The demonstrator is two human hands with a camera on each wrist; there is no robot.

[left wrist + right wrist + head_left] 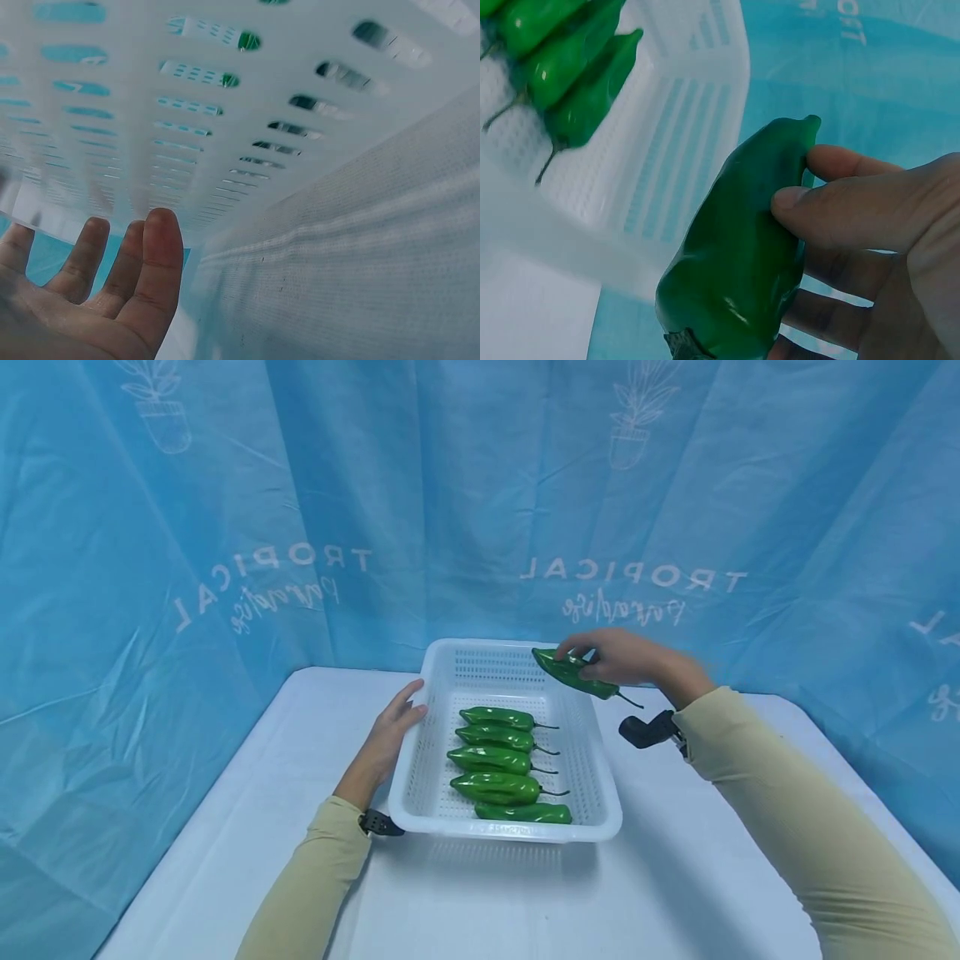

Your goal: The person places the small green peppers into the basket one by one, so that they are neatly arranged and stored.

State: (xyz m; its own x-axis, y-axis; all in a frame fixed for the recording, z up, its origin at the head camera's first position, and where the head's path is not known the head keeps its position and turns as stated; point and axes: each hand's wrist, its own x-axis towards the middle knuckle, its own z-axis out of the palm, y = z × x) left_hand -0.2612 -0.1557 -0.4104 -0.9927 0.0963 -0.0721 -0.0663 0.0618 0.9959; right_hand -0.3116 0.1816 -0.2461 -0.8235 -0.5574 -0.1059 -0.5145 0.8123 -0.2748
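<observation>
A green chili pepper (567, 672) with a long stem is held up over the far right corner of a white plastic basket (411, 768). My right hand (621, 656) pinches it between thumb and fingers; in the right wrist view the thumb (840, 214) presses on the pepper's glossy side. Inside the basket several more green peppers (495, 760) lie in a row, most with stems pointing right. At the basket's left side, my left hand (390, 727) touches the outer wall near the rim. Its fingers (156, 255) look extended in the left wrist view; the thumb is not visible there.
The basket stands on a table with a white cloth (300, 760). Behind and at both sides hangs a blue printed curtain (480, 510). Each wrist carries a dark strap, and a black device (645, 731) juts from the right one.
</observation>
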